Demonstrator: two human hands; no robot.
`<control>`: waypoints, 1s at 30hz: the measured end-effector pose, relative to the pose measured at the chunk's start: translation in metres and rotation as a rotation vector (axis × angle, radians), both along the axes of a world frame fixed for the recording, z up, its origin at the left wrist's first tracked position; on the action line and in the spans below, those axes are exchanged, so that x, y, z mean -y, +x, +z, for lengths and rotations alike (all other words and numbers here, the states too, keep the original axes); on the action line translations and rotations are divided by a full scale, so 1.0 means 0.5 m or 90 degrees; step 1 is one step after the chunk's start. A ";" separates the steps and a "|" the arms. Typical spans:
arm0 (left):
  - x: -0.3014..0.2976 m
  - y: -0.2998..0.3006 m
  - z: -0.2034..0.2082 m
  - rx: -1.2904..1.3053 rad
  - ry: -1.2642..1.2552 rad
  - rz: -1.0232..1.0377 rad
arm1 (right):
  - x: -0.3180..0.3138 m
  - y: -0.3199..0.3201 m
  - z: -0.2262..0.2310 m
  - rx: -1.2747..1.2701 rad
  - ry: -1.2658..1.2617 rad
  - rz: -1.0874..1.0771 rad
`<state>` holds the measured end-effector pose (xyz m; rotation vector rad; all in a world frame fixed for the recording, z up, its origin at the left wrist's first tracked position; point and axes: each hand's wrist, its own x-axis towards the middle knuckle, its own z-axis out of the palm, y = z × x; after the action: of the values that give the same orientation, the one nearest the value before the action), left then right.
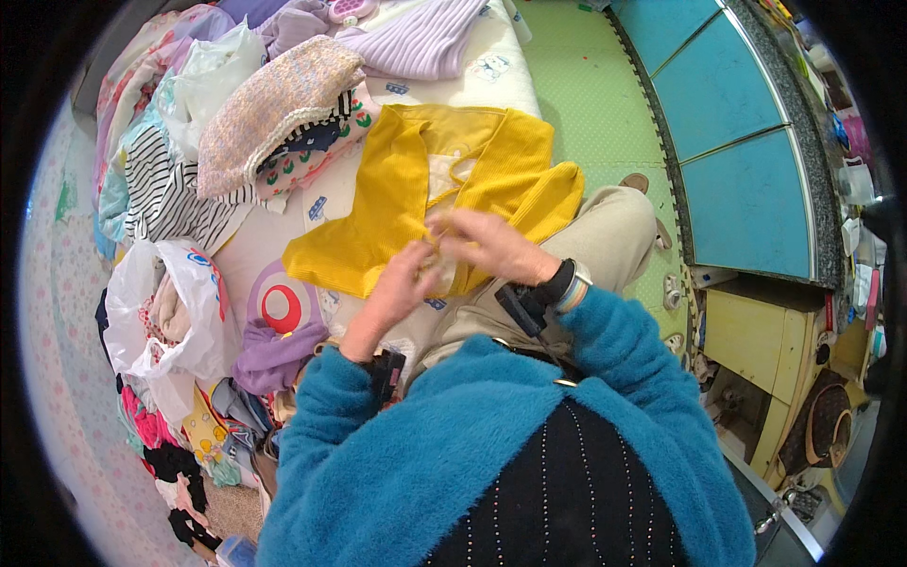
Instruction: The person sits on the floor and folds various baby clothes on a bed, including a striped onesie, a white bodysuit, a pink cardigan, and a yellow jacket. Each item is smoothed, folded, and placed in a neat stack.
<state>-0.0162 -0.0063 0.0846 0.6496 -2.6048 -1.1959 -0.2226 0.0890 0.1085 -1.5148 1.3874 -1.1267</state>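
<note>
A yellow ribbed garment (363, 222) with an open front is spread on the bed in front of me, partly against my right leg. A thin yellow cord (460, 173) loops over a pale patch within its opening. My left hand (408, 283) is over the garment's lower front, fingers curled in; anything between them is hidden. Close beside it, my right hand (491, 248) reaches across from the right, its fingertips smeared by motion near the front edge. Whether those fingertips grip the cloth or cord cannot be made out.
Folded knitwear (274, 104), a striped top (170, 189) and a lilac ribbed garment (416, 42) lie left and behind. A white plastic bag (203, 321) holds clothes beside a purple cloth (274, 354). Blue cabinets (742, 113) stand right, beyond the green floor mat (590, 123).
</note>
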 end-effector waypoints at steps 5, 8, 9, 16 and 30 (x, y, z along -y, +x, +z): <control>-0.024 0.018 0.041 0.028 -0.222 0.090 | -0.026 -0.027 0.001 -0.325 -0.066 -0.063; -0.003 0.072 0.038 0.118 -0.112 0.165 | -0.049 -0.096 -0.005 -0.369 0.064 -0.090; 0.001 0.094 0.034 0.196 -0.014 0.165 | -0.055 -0.109 -0.009 -0.401 0.106 -0.049; -0.053 0.202 -0.033 0.273 0.190 0.370 | -0.070 -0.066 -0.042 -0.352 0.093 0.066; 0.055 0.105 -0.015 0.079 -0.330 0.109 | -0.040 -0.078 -0.004 -0.411 -0.081 0.055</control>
<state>0.0363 -0.0337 0.0769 0.8264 -2.7215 -0.4098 -0.2617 0.1089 0.1066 -2.1255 1.6594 -0.7013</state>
